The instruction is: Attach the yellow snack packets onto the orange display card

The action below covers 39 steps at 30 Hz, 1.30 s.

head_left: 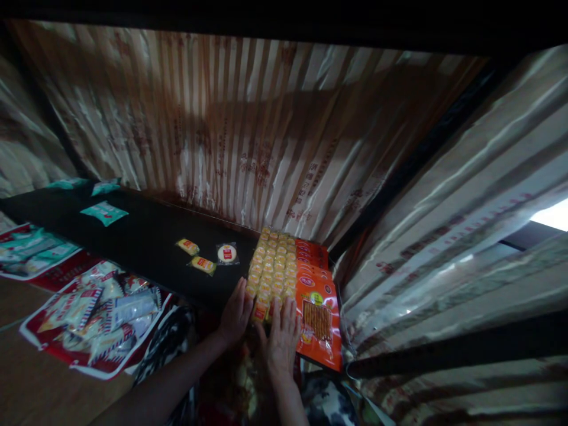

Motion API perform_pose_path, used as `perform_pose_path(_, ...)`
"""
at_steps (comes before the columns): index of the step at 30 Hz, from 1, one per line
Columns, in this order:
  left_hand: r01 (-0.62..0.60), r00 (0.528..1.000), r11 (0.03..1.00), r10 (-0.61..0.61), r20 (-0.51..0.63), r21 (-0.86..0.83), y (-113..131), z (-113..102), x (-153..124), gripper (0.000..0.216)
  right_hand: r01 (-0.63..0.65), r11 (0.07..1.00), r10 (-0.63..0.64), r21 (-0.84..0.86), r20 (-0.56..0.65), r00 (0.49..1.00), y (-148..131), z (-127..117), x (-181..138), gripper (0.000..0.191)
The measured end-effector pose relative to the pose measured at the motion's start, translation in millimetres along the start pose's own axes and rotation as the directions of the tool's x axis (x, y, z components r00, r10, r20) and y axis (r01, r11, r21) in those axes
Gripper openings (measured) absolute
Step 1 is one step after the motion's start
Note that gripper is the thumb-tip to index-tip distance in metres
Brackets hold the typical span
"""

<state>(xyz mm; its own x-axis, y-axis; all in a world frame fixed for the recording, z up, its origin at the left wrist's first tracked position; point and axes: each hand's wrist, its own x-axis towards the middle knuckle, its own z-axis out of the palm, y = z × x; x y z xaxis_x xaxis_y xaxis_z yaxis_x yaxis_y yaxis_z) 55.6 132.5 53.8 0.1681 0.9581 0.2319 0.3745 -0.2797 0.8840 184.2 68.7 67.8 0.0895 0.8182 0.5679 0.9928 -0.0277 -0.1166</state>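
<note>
A block of small yellow snack packets (273,263) lies in tight rows on the dark shelf (146,236). My left hand (235,313) rests flat against the block's near left edge, fingers stretched out. My right hand (281,334) lies flat on the block's near end, fingers spread. Orange snack bags (319,307) are stacked overlapping just right of the block, next to my right hand.
Three loose small packets (206,255) lie left of the block. Teal packets (104,212) sit farther left on the shelf. Red-edged open boxes of wrapped snacks (95,319) stand at lower left. Striped plastic sheeting (275,130) walls in the back and right side.
</note>
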Motion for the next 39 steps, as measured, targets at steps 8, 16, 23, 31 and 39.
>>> perform_pose_path(8,-0.065,0.992,0.995,0.073,-0.100,0.074,-6.6,26.2,-9.3,0.059,-0.010,0.998,0.017,0.068,-0.095,0.995,-4.5,4.2,3.7,0.057)
perform_pose_path(16,-0.043,0.985,0.984,0.071,-0.159,0.176,-9.3,25.2,-0.4,0.059,-0.033,0.993,0.049,0.116,-0.136,0.989,-1.0,2.4,7.5,0.057)
perform_pose_path(23,-0.079,0.978,0.987,0.104,-0.182,0.142,-11.2,29.7,14.1,0.060,-0.094,0.992,0.106,0.089,-0.132,0.986,-10.7,2.7,37.6,0.049)
perform_pose_path(31,-0.125,0.982,0.972,0.149,-0.112,0.201,-8.3,31.4,11.3,0.055,-0.094,0.995,0.095,0.020,-0.043,0.995,-10.6,17.6,39.1,0.047)
perform_pose_path(39,-0.097,0.978,0.982,0.124,-0.165,0.162,-6.1,28.3,8.4,0.055,-0.084,0.996,0.084,0.000,-0.051,0.995,-10.8,14.0,38.7,0.047)
